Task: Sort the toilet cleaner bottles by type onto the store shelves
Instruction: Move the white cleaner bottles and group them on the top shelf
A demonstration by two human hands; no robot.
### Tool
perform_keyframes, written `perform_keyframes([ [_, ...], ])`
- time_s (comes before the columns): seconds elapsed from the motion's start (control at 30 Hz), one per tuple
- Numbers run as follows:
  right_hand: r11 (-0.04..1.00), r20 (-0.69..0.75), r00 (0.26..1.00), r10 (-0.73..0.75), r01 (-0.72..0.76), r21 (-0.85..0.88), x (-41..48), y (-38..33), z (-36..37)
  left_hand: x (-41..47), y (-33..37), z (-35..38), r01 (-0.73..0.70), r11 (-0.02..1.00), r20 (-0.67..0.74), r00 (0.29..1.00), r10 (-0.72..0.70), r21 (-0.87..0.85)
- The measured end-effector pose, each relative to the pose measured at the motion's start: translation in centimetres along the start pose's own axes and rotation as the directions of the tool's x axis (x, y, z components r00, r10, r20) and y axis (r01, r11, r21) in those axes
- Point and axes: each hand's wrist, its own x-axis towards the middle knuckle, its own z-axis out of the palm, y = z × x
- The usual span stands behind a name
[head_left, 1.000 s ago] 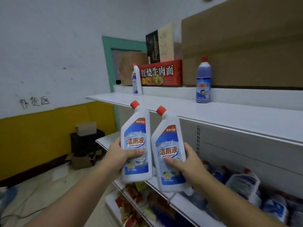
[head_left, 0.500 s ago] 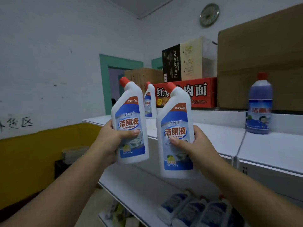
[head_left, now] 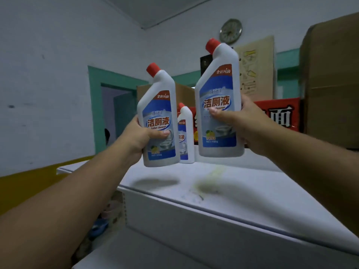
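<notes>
**Two Matching Bottles Raised Over the Top Shelf**

Gripped the left bottle in the left hand, fingers clamped round its lower body, thumb across the label. Held it upright, red cap leaning left, base hanging clear above the top shelf near the front edge. Left a shelved bottle of the same print standing behind, in the gap between the two held ones and closer to the left one's flank. Gripped the right bottle in the right hand, fingers wrapped tight at mid-label, long axis likewise vertical, base higher off the shelf and roughly above a yellowish stain. Backed on the right by a red carton.

Judged the left hand nearer the shelved bottle, so probably first to set down: forward and down, beside its match. Judged the right bottle fit for the other side. Called for a level base on landing, given the tall, narrow shape.
</notes>
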Motion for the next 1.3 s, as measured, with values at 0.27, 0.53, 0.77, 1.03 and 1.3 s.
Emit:
perform_keyframes([
  [0.27,0.955,-0.312,0.938,0.153,-0.221,-0.196,6.9,6.6,4.8,14.1,-6.1,-5.2,0.092,0.996,0.159,0.983,-0.089,-0.011],
  [0.53,0.895,-0.476,0.851,0.221,-0.371,-0.248,9.6,12.0,6.4,21.6,-12.6,-5.4,0.158,0.976,0.194,0.963,-0.185,0.148],
  [0.77,0.741,-0.436,0.888,0.144,-0.389,-0.548,10.7,13.4,6.8,24.5,-16.0,-5.8,0.064,0.975,0.307,0.943,-0.129,0.213],
  [1.03,0.228,-0.445,0.881,0.164,-0.472,-0.852,12.1,13.6,6.7,23.4,-16.2,-6.8,-0.081,0.735,0.348,0.912,-0.218,0.673],
  [1.3,0.266,-0.469,0.877,0.107,-0.48,-0.836,11.3,14.2,6.8,22.3,-14.2,-7.5,-0.196,0.541,0.216,0.976,0.027,0.818],
])
